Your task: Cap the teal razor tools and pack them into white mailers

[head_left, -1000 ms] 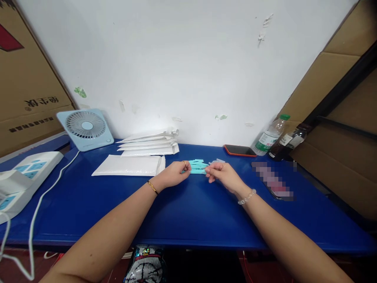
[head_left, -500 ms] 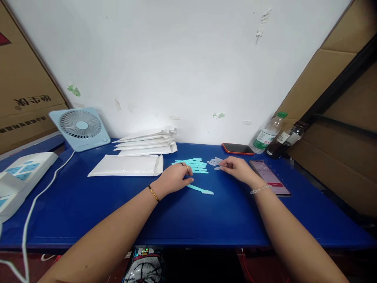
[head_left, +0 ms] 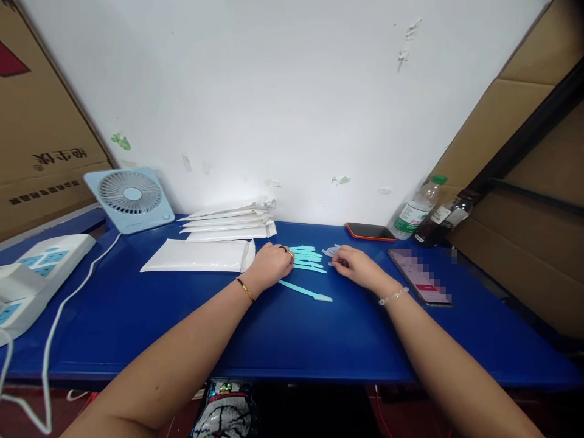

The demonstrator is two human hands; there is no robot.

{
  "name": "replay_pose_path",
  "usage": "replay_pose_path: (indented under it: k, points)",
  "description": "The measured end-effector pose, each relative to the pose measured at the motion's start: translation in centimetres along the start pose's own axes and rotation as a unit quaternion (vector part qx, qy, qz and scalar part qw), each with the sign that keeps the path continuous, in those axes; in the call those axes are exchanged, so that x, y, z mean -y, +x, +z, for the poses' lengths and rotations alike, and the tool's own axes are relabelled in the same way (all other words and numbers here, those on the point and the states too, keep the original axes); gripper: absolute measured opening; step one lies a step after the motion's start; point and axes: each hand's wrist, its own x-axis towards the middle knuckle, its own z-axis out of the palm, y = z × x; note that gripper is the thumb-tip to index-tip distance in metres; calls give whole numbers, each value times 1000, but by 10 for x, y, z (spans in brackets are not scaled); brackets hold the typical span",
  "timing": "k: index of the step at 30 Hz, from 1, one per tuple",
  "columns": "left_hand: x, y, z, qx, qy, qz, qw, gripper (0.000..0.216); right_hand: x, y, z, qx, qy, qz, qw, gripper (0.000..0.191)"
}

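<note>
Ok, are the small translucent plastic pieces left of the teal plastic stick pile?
No, the translucent plastic pieces lie right of the teal plastic stick pile, by the right hand.

Arms (head_left: 182, 347) extended forward; left hand (head_left: 272, 264) palm down, right hand (head_left: 356, 266) curled.
</note>
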Motion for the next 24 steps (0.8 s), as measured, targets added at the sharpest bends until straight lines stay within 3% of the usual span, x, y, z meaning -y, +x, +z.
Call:
replay_pose_path:
  k: [6,12,24]
  points:
    - [-4,1,0,-5,34,13,999,22,6,-2,0,-4,118,71,990,23]
    - [5,-7,-7,24,-61,-10,998,16,5,-4,0,12,238,78,968,29]
    - [6,-8,-14,41,-174,-28,984,16,9,-5,1,10,225,61,972,25]
